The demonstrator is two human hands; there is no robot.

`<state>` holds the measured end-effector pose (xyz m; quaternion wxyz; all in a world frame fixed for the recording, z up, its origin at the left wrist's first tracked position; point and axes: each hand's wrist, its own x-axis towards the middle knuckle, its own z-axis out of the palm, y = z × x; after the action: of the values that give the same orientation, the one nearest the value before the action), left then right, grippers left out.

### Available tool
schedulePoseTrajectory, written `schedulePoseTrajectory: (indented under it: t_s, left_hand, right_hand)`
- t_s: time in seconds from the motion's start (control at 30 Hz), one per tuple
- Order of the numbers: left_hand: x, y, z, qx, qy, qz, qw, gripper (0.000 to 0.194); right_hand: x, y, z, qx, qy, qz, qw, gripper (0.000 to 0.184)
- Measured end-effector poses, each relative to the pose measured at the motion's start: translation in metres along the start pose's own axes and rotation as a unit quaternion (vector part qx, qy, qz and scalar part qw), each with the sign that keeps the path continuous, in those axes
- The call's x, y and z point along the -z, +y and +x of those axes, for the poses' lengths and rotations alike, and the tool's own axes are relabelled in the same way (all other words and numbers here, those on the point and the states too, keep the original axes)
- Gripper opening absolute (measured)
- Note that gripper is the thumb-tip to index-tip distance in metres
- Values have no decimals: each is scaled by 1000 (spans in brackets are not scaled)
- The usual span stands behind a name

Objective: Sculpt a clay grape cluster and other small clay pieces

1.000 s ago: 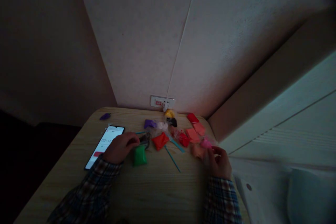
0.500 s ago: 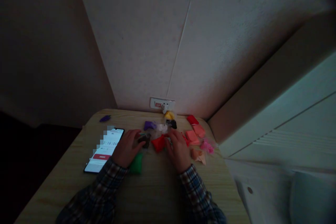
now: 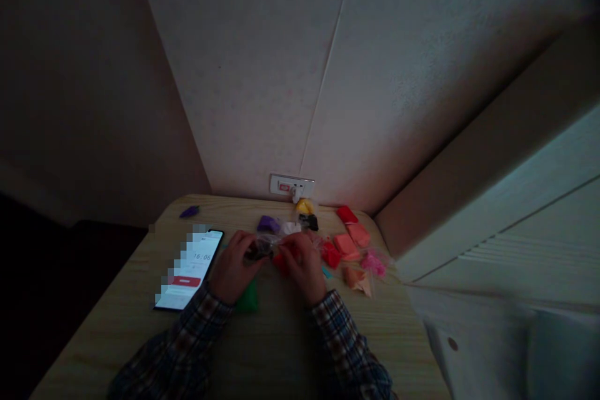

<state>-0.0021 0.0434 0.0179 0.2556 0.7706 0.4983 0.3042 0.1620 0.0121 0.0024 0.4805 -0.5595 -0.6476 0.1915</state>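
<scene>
A small clear plastic bag (image 3: pixel 259 250) with a dark brown or black lump inside is held between the fingers of my left hand (image 3: pixel 232 270). My right hand (image 3: pixel 304 267) pinches the bag's clear edge from the other side. Under and behind the right fingers is a red packet (image 3: pixel 280 264), partly hidden. A green packet (image 3: pixel 247 299) lies on the table below my left hand. Just right of my right hand lies a small teal piece (image 3: pixel 327 272).
A lit phone (image 3: pixel 187 278) lies left of my left hand, a small purple piece (image 3: pixel 190 211) behind it. Purple (image 3: pixel 269 224), white, black and yellow (image 3: pixel 304 206) packets sit near the wall socket (image 3: pixel 291 187). Red, coral (image 3: pixel 347 246), pink (image 3: pixel 374 262) and peach (image 3: pixel 357 280) packets spread to the right.
My right hand has moved left to meet the left hand and now pinches the dark bag's edge. A teal piece now shows on the table beside the right hand.
</scene>
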Motion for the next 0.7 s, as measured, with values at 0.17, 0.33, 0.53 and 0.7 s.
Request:
schedulePoseTrajectory:
  t_s: [0.17, 0.33, 0.53, 0.7]
  left_hand:
    - [-2, 4, -3, 15, -38, -67, 997, 20]
    - [-1, 7, -4, -7, -69, -148, 987, 28]
    - [6, 13, -3, 35, -64, -205, 976, 21]
    - [9, 17, -3, -5, -59, -176, 983, 19]
  right_hand:
    - [7, -2, -1, -18, 22, 76, 997, 9]
    - [14, -4, -3, -5, 34, 72, 997, 15]
    - [15, -6, -4, -9, 9, 99, 995, 12]
    - [13, -6, -5, -41, -25, 135, 990, 9]
